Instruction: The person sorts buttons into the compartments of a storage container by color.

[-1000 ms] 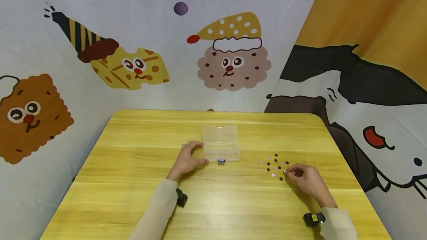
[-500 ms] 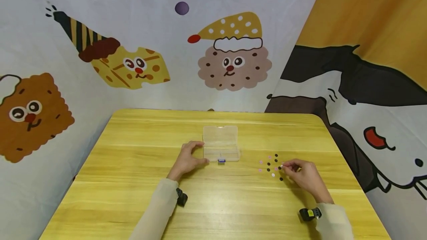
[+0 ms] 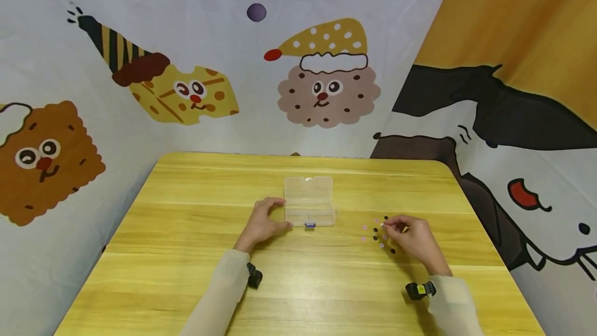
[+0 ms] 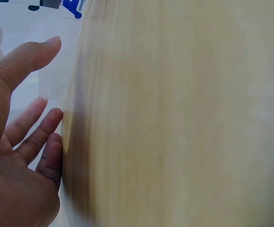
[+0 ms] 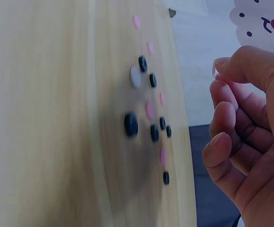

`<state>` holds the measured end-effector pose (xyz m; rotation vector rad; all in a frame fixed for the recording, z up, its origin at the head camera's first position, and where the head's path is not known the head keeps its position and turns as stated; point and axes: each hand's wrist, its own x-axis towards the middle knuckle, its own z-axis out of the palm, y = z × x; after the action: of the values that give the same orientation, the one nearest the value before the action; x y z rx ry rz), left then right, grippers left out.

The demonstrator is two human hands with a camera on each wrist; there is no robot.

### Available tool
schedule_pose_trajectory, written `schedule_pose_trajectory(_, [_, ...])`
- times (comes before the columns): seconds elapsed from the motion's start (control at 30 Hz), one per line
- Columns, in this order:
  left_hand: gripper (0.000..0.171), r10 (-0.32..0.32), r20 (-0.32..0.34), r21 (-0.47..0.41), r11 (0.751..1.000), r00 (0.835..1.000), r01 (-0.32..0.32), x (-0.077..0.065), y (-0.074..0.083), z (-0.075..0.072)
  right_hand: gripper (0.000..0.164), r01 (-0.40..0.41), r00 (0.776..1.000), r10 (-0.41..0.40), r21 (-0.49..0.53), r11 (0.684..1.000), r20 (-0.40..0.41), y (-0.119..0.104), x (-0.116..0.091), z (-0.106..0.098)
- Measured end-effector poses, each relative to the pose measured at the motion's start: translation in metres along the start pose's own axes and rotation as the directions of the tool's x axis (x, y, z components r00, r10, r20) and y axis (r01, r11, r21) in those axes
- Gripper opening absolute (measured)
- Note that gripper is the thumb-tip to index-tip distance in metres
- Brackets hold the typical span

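A clear plastic box (image 3: 309, 213) lies on the wooden table with its lid (image 3: 308, 187) raised. My left hand (image 3: 263, 226) grips its left end, the thumb at the front corner and the fingers farther back. Above the scattered buttons hovers my right hand (image 3: 412, 237), pinching a small white button (image 5: 215, 72) between thumb and forefinger. The other right fingers (image 5: 222, 116) are loosely curled. Several loose buttons lie beneath it: black ones such as this black button (image 5: 131, 124), pink ones such as this pink button (image 5: 149, 110), and a pale button (image 5: 135, 76).
A small blue-marked piece (image 3: 310, 225) sits at the front of the box. The table (image 3: 298, 294) ends at a back edge against a cartoon-printed cloth (image 3: 210, 25), which also rises on both sides.
My right hand has moved left and farther back over the buttons, carrying the white button clear of the table. The left hand and the box stay where they were.
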<state>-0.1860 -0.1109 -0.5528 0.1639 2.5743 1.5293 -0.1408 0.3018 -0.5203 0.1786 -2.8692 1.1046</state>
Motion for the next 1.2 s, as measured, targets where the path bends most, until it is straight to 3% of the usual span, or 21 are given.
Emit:
schedule_pose_trajectory(0.77, [0.068,-0.013,0.003,0.001,1.0,1.0,0.013,0.0,0.0,0.0,0.008,0.057,0.997,-0.063,0.106,0.993,0.05,-0.046,0.03,0.027])
schedule_pose_trajectory(1.2, [0.068,-0.014,0.003,-0.011,1.0,1.0,0.014,-0.001,0.002,0.001,0.004,0.135,0.988,-0.145,0.158,0.978,0.054,-0.064,0.049,0.053])
